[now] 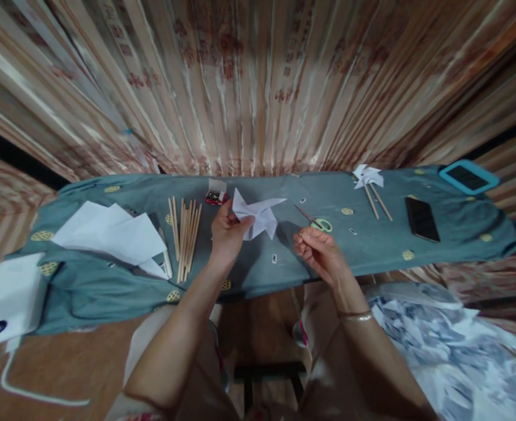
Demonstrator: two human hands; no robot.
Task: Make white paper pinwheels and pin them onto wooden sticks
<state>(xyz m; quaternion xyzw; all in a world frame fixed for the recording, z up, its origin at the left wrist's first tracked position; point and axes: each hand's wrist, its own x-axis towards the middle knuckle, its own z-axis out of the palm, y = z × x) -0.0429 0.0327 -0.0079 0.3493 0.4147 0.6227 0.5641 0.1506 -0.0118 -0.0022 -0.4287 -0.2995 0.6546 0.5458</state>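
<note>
A pleated curtain (258, 117) hangs behind a narrow desk (251, 280) draped in a green patterned cloth. In the head view, the left hand (229, 235) pinches a white paper pinwheel (264, 219) between thumb and fingers, holding it just above the cloth; the grip at one side seems meant to leave the blades uncrushed and the centre reachable. The right hand (322, 250) has its thumb and fingertips drawn together; whether something tiny sits between them I cannot tell. The scissors (322, 224) lie just beyond it, and the small open box (216, 192) just beyond the left hand, both probably placed for easy reach. Sticks (190, 240) lie gathered to the left, with paper (108, 231) past them; mounted pinwheels (369, 176) rest at the right, seemingly kept apart from the loose supplies. The held pinwheel is between the hands, touching the left and apart from the right.
</note>
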